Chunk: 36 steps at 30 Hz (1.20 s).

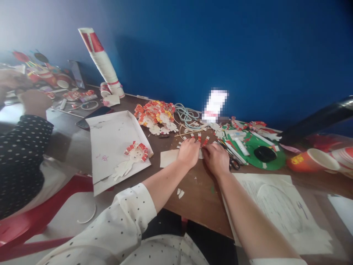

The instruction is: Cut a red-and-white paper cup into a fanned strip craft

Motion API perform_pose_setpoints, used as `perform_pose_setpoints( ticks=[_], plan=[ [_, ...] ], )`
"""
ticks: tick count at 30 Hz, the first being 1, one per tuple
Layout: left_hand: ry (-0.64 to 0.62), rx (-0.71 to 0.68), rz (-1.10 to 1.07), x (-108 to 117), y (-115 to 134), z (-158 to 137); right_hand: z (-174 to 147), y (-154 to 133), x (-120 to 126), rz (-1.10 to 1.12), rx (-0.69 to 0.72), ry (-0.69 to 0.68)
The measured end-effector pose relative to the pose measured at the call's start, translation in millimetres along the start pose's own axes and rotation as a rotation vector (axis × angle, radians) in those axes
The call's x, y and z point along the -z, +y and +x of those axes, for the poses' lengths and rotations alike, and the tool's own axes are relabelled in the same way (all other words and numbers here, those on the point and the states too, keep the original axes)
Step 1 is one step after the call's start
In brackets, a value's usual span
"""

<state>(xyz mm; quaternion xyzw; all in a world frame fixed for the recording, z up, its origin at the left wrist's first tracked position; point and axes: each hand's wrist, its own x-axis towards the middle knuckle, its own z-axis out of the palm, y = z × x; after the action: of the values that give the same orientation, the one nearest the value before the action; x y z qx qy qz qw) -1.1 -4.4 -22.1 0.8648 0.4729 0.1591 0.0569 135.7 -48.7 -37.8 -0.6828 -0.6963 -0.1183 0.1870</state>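
paper strips (199, 137) fan out on the table (198, 200), long axes pointing away, just beyond the left hand (189, 152), fingers curled, and the right hand (217, 158), nearer the rightmost red strip (205, 141); whether either grips anything, i cannot tell.

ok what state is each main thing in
left hand, fingers bent at fringed red and white paper
right hand, likewise
pale blue cord, coiled
white paper doll with red curls, lying flat
orange paper cup, seemingly on its side
black scissors, open or shut unclear
black phone, lying flat
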Motion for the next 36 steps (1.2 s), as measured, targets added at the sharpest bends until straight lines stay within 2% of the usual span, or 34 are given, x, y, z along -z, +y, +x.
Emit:
perform_pose_setpoints(
  ticks=[7, 13, 16, 19, 20, 23, 25, 33, 36],
  plan=[
    [-0.086, -0.002, 0.056, 5.7, 5.6, 3.1, 5.8, -7.2, 3.2, -0.093, -0.045, -0.108],
    [-0.061, -0.033, -0.020, 2.6, -2.3, 2.8, 5.4, -11.0, 4.5, -0.111, -0.087, -0.120],
    [0.032, -0.012, -0.108, 6.7, -16.9, 0.4, 1.8, -6.7, 3.8, -0.059, -0.084, -0.064],
    [0.263, 0.098, -0.107, 16.4, -28.1, -4.5, -1.4, 1.8, 3.2, 0.029, -0.123, 0.034],
    [0.289, 0.127, -0.090, 19.5, -29.0, -6.6, -2.2, 4.9, 3.6, 0.054, -0.146, 0.076],
    [0.194, 0.101, -0.043, 23.7, -22.1, -12.8, -4.3, 12.4, 6.8, 0.114, -0.218, 0.174],
    [0.097, 0.073, -0.012, 22.3, -13.0, -15.6, -5.8, 14.0, 10.0, 0.147, -0.241, 0.168],
    [-0.064, 0.113, 0.025, 13.1, 4.3, -11.0, -5.7, -3.0, 17.7, 0.093, -0.260, -0.139],
    [-0.107, 0.130, 0.033, 14.2, 6.5, -7.0, -1.7, -11.1, 20.8, 0.023, -0.281, -0.202]
  ],
)
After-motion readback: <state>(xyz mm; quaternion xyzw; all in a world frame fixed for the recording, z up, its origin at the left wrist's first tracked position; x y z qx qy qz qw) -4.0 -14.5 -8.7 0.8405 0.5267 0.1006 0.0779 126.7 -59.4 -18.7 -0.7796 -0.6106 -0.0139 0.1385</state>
